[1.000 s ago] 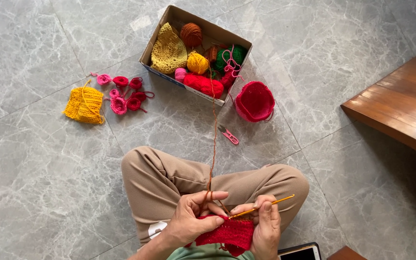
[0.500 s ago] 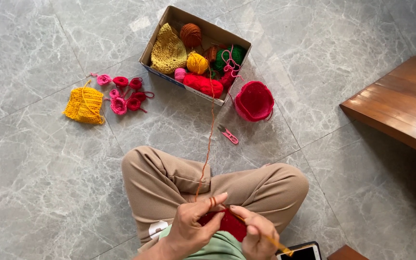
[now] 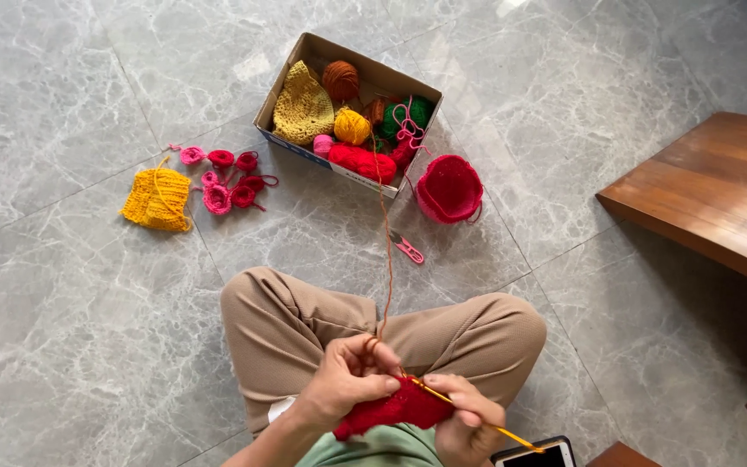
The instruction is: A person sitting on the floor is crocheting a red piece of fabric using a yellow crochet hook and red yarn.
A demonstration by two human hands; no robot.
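Partway, I judge: small red crochet piece (image 3: 393, 409) sits at 6 o'clock over my lap, far from finished. Left hand (image 3: 347, 380) fingers pinch its edge, strand (image 3: 386, 251) over them to the yarn box (image 3: 291, 91) at 12. Right hand (image 3: 466, 419) fingers clamp the yellow hook (image 3: 512, 432).

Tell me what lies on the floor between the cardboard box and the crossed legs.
In the head view, small pink snips lie on the grey tiles between the cardboard box and the legs; a brownish yarn strand crosses that stretch.
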